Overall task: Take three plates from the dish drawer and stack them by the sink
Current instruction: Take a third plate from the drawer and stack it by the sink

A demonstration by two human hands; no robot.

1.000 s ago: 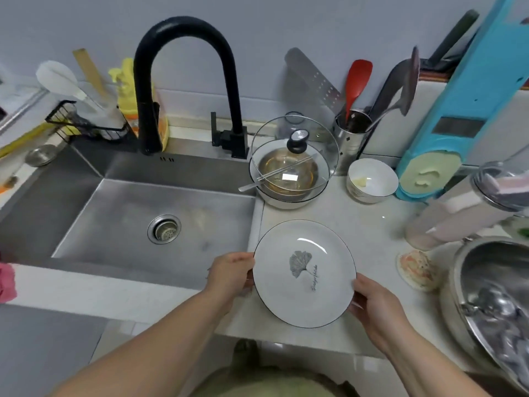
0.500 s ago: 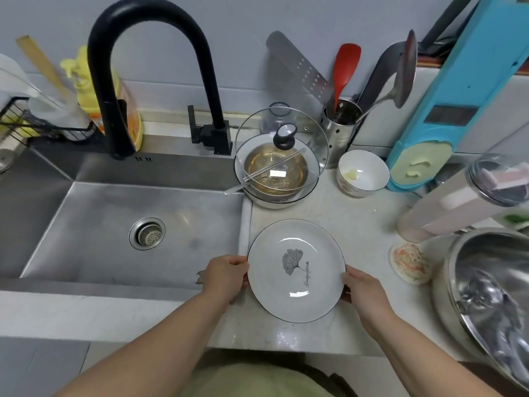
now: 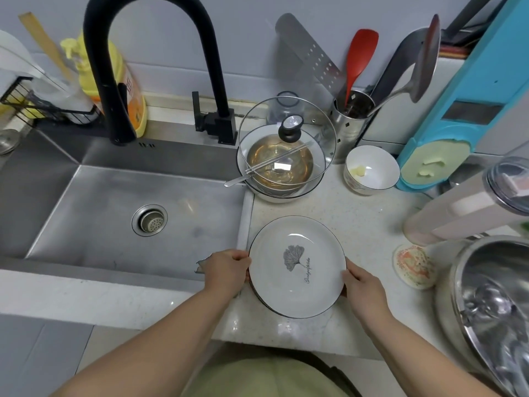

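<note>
A stack of white plates (image 3: 297, 267) with dark rims and a grey ginkgo-leaf print sits on the pale counter (image 3: 360, 222), just right of the steel sink (image 3: 114, 213). Extra rims show under the top plate at its lower left edge. My left hand (image 3: 227, 270) grips the stack's left rim, and my right hand (image 3: 362, 285) grips its right rim. The stack looks level and low on the counter. The dish drawer is out of view.
Behind the plates stand a lidded bowl with chopsticks (image 3: 282, 164), a small white bowl (image 3: 372, 170) and a utensil holder (image 3: 352, 116). A black faucet (image 3: 120, 67) arches over the sink. A steel pot (image 3: 492, 305), a coaster (image 3: 413, 265) and a tall canister (image 3: 463, 207) crowd the right.
The plates came down from a tilted hold in front of the counter edge and forward onto the counter beside the sink. Both hands stayed on the rims.
</note>
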